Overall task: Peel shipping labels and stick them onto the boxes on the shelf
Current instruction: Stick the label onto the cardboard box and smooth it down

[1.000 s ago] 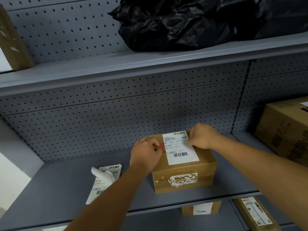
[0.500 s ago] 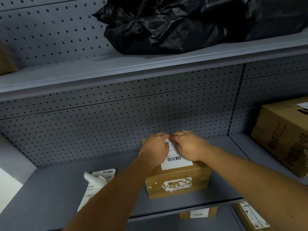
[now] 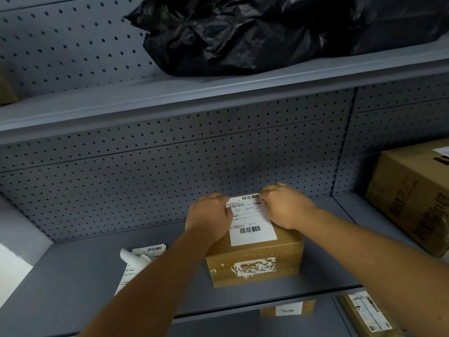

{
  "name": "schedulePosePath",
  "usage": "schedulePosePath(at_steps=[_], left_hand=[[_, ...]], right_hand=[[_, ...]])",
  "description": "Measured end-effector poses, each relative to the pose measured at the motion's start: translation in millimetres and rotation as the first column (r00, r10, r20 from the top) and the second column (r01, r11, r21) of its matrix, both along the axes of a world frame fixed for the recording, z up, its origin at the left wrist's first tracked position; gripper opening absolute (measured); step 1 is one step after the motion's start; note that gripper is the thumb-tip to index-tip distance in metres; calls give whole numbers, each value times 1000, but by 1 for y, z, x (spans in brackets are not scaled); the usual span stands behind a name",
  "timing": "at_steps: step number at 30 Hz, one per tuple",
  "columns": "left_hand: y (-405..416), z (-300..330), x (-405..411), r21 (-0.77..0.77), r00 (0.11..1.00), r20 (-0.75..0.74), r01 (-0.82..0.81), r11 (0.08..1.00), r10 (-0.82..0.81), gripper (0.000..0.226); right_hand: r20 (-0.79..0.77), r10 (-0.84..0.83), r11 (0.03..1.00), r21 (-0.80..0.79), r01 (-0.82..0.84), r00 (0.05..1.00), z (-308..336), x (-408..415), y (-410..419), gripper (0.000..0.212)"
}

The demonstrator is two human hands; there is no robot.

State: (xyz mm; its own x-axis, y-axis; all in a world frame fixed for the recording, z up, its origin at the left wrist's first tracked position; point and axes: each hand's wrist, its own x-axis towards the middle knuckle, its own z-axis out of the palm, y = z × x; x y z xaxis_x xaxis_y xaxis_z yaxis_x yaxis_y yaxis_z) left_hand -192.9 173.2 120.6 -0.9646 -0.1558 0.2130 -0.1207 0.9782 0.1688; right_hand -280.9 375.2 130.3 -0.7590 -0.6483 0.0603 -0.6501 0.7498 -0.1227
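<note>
A small brown cardboard box [image 3: 255,263] stands on the grey middle shelf [image 3: 73,276]. A white shipping label [image 3: 250,222] with barcodes lies flat on the box's top. My left hand [image 3: 209,215] rests on the label's left edge with fingers curled down. On the label's right edge and far corner lies my right hand [image 3: 284,205], fingers bent onto it. Neither hand holds anything. To the left of the box a strip of more labels [image 3: 138,261] lies on the shelf, with one end of its paper curled up.
A larger cardboard box [image 3: 410,198] stands on the same shelf at the right. A black plastic bag [image 3: 255,32] sits on the shelf above. Below, two labelled boxes [image 3: 289,308] [image 3: 366,314] lie on the lower shelf. A perforated back panel [image 3: 145,178] closes the rear.
My hands have slid apart from the label's far middle to its left and right edges, uncovering most of the label. The view has shifted a little.
</note>
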Motion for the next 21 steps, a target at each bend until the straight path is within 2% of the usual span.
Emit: schedulePosePath(at_steps=[4, 7, 10, 16, 21], left_hand=[[5, 4, 0, 31, 1000, 13, 1, 1000, -1, 41], [21, 5, 3, 121, 995, 16, 93, 988, -95, 37], [32, 4, 6, 135, 990, 25, 132, 982, -137, 34], [22, 2, 14, 106, 995, 32, 88, 990, -92, 37], [5, 1, 28, 78, 998, 10, 60, 995, -61, 35]], right_hand=[[0, 10, 999, -48, -10, 1000, 4, 4, -1, 41], [-4, 140, 984, -108, -140, 990, 3, 11, -5, 40], [30, 205, 970, -143, -199, 978, -1, 15, -3, 38], [44, 218, 966, -149, -210, 975, -3, 10, 12, 42], [56, 165, 982, -107, -158, 985, -3, 5, 30, 42]])
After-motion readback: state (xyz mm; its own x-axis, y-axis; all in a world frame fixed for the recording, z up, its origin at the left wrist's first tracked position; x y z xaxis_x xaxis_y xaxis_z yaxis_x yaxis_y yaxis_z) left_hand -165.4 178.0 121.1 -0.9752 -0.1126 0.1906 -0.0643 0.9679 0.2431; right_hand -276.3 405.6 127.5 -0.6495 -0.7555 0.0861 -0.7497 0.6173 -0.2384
